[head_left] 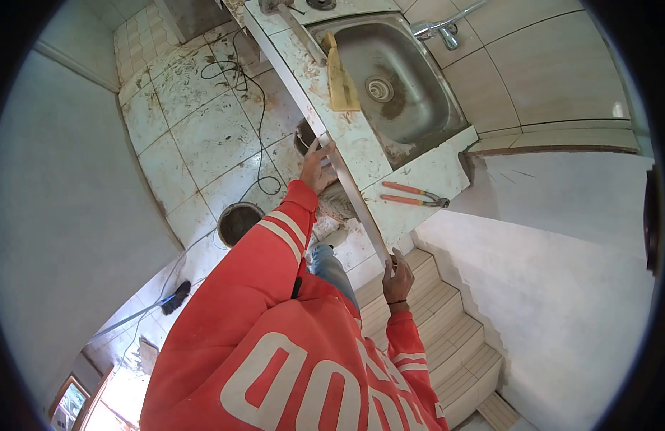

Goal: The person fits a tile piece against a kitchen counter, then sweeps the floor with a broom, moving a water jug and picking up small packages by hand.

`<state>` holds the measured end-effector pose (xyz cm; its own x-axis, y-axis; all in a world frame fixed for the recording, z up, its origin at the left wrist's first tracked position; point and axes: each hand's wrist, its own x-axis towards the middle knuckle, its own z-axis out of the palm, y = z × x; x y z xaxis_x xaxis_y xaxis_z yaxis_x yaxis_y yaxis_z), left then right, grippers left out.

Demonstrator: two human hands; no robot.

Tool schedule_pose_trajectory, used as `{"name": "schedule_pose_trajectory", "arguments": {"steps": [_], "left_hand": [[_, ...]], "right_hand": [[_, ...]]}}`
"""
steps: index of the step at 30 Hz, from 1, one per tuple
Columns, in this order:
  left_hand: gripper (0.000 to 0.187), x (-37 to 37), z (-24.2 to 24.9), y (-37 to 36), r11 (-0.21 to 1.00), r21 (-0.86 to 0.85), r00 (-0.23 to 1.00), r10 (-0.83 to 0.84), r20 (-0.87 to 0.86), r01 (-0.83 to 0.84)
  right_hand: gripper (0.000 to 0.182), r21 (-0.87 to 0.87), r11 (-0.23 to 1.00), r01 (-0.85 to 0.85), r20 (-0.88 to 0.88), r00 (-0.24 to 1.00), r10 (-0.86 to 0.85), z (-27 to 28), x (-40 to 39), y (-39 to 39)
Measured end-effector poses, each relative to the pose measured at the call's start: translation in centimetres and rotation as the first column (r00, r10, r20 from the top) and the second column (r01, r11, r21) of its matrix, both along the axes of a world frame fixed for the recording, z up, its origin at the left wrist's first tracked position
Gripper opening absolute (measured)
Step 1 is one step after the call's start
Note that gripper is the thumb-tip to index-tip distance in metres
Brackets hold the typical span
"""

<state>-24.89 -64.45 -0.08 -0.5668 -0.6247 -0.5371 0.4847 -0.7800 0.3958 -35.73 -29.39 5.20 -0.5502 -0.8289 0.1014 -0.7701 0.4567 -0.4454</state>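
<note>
A narrow pale strip (355,197) lies along the front edge of the tiled counter (361,147). My left hand (318,169) is closed on its upper end, fingertips at the counter edge. Near the counter's lower corner, my right hand (397,279) pinches the strip's other end. Orange-handled pincers (411,195) rest on the counter tile. A yellowish piece (341,82) lies across the rim of the steel sink (411,86), beside a hammer-like tool (300,32).
A dark bucket (239,224) and a black cable (263,136) are on the dirty tiled floor. Another bucket (301,136) is partly under the counter. Tiled steps (447,323) descend at lower right. A brush (176,297) is at left; a faucet (444,30) is above the sink.
</note>
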Motion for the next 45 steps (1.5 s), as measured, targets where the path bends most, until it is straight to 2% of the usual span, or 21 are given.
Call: {"name": "schedule_pose_trajectory", "arguments": {"steps": [2,4,8,10,11,13,15,17,18,19,20,21,23,27,29,31,33,36,40,43,45], "left_hand": [[0.055,0.0,0.3,0.7,0.997,0.059,0.999,0.045,0.017,-0.046],[0.052,0.3,0.4,0.2,1.0,0.001,0.999,-0.016,0.04,0.016],[0.054,0.3,0.7,0.2,1.0,-0.016,0.998,-0.018,0.066,0.019],[0.067,0.5,0.8,0.5,0.999,0.02,0.998,-0.029,0.056,0.028],[0.067,0.4,-0.4,0.6,1.0,0.018,0.998,-0.007,0.06,0.006],[0.06,-0.1,-3.2,0.5,1.0,-0.005,1.0,-0.006,-0.022,0.006],[0.054,0.2,-2.1,0.2,0.999,0.04,0.999,0.027,-0.019,-0.026],[0.061,0.2,-2.0,0.2,1.0,-0.025,0.999,0.009,0.048,-0.008],[0.068,0.5,-0.6,0.4,1.0,0.026,0.996,0.007,0.09,-0.009],[0.068,0.6,-0.5,0.7,0.999,0.032,0.996,0.021,0.088,-0.024],[0.075,0.6,-0.6,0.8,0.998,-0.044,0.998,0.047,0.048,-0.045],[0.081,0.6,-0.5,0.9,0.99,-0.122,0.998,0.068,0.006,-0.066],[0.085,0.1,-1.7,0.9,0.989,-0.123,0.996,0.088,0.01,-0.087],[0.093,0.5,-1.1,0.9,0.987,-0.137,0.994,0.092,0.053,-0.084],[0.091,0.0,-2.2,1.0,0.985,-0.14,0.991,0.109,0.076,-0.097],[0.089,-0.3,-2.6,1.0,0.984,-0.143,0.988,0.122,0.096,-0.107],[0.085,-0.3,-2.3,1.0,0.979,-0.157,0.991,0.134,0.029,-0.127],[0.088,-0.6,-3.2,0.9,0.974,-0.131,0.982,0.186,-0.012,-0.186],[0.085,0.0,-1.9,0.8,0.975,-0.14,0.985,0.172,-0.029,-0.175],[0.083,-0.1,-1.8,0.7,0.974,-0.153,0.984,0.172,0.036,-0.165],[0.072,-0.1,-1.8,0.7,0.976,-0.175,0.992,0.127,-0.015,-0.128]], "right_hand": [[0.031,-0.003,1.0,-0.016,0.011,1.0,0.016,0.5,-0.1,0.4],[0.039,0.059,0.994,-0.092,-0.026,0.995,0.094,0.9,-0.3,0.2],[0.043,0.065,0.983,-0.169,-0.056,0.983,0.173,1.4,-0.9,-0.4],[0.044,0.062,0.981,-0.184,0.0,0.983,0.184,1.8,-0.8,-0.5],[0.044,0.059,0.977,-0.205,0.004,0.979,0.205,1.8,-0.8,-0.4],[0.045,0.039,0.974,-0.222,-0.001,0.975,0.222,1.8,-0.7,-0.4],[0.046,0.063,0.968,-0.243,-0.023,0.969,0.245,1.5,-0.5,-0.3],[0.034,0.077,0.963,-0.258,-0.05,0.964,0.262,0.7,-0.8,0.1],[0.034,0.083,0.958,-0.275,-0.05,0.959,0.279,1.1,-0.4,-0.3],[0.034,0.111,0.97,-0.216,-0.019,0.976,0.219,1.6,0.1,-0.5],[0.034,0.141,0.978,-0.154,0.01,0.988,0.154,2.0,0.5,-0.8],[0.034,0.145,0.976,-0.164,0.006,0.986,0.165,1.9,0.4,-0.5],[0.036,0.226,0.965,-0.131,0.036,0.991,0.126,1.4,0.1,-0.1],[0.04,0.128,0.975,-0.183,-0.024,0.982,0.188,1.1,0.7,-0.5],[0.04,0.128,0.985,-0.116,0.024,0.993,0.114,1.0,0.8,-0.5],[0.04,0.113,0.984,-0.139,-0.005,0.99,0.141,0.8,0.7,-0.6],[0.041,0.1,0.982,-0.159,-0.033,0.986,0.163,0.7,0.5,-0.4],[0.042,0.163,0.98,-0.112,0.001,0.994,0.113,0.8,0.6,-0.5],[0.043,0.104,0.985,-0.14,-0.024,0.989,0.144,0.4,0.6,-0.4],[0.043,0.099,0.984,-0.146,-0.034,0.988,0.15,0.3,0.5,-0.3],[0.043,0.101,0.981,-0.167,-0.069,0.982,0.175,0.2,0.5,-0.3]]}}
